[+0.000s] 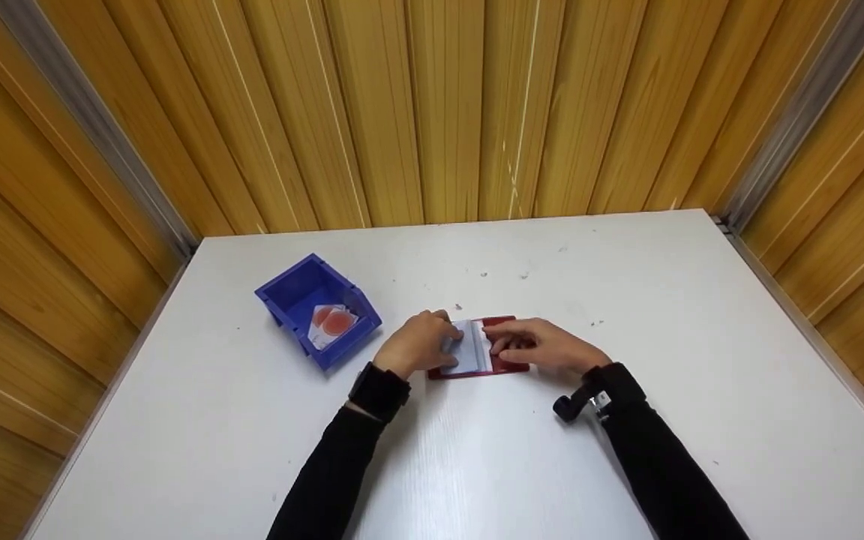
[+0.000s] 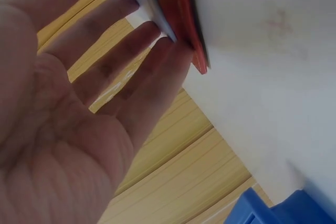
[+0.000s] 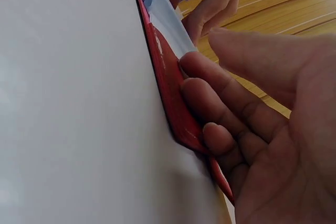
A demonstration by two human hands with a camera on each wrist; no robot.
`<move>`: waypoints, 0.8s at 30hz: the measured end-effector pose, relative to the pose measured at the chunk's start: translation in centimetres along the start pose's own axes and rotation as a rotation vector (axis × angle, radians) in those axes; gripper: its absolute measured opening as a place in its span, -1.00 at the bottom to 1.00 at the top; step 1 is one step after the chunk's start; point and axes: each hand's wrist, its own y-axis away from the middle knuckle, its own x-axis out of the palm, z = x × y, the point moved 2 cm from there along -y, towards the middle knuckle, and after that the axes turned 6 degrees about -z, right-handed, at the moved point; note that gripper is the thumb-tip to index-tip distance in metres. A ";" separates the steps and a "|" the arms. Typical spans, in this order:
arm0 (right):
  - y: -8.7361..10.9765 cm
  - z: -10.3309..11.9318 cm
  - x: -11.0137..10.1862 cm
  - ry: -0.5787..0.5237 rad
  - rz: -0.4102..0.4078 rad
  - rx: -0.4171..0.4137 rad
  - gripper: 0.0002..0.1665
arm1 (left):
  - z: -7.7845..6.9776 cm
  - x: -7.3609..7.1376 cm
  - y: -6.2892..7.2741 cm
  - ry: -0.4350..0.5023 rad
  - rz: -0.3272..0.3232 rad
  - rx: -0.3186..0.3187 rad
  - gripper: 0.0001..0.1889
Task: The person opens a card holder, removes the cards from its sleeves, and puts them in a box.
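Note:
A red card holder point(image 1: 508, 366) lies spread on the white table, its bluish clear sleeves point(image 1: 466, 349) over the left half and middle. From the left, my left hand point(image 1: 413, 345) rests its fingertips on the sleeves. In the left wrist view those fingers are fairly straight and reach the edge of the red cover point(image 2: 181, 14). My right hand point(image 1: 548, 346) touches the right half. Its fingers, loosely bent, lie against the red cover point(image 3: 170, 90) in the right wrist view, with the thumb held apart from them. The left hand hides part of the holder's left side.
A blue plastic bin point(image 1: 286, 307) stands left of the hands, with white cards bearing red round prints point(image 1: 338, 323) inside. Wood-patterned panels point(image 1: 447, 112) rise behind the table point(image 1: 627, 277) and at both sides.

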 end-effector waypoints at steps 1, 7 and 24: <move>0.0 -0.1 -0.1 -0.004 0.001 -0.003 -0.42 | 0.0 0.0 0.0 0.000 0.001 0.001 -0.59; 0.2 -0.2 -0.3 -0.030 0.003 0.012 -0.46 | 0.1 -0.1 0.1 0.000 0.006 0.005 -0.64; 0.7 0.7 -1.7 0.042 -0.095 0.024 -0.47 | 0.6 -1.1 -0.2 -0.003 -0.071 0.046 -0.58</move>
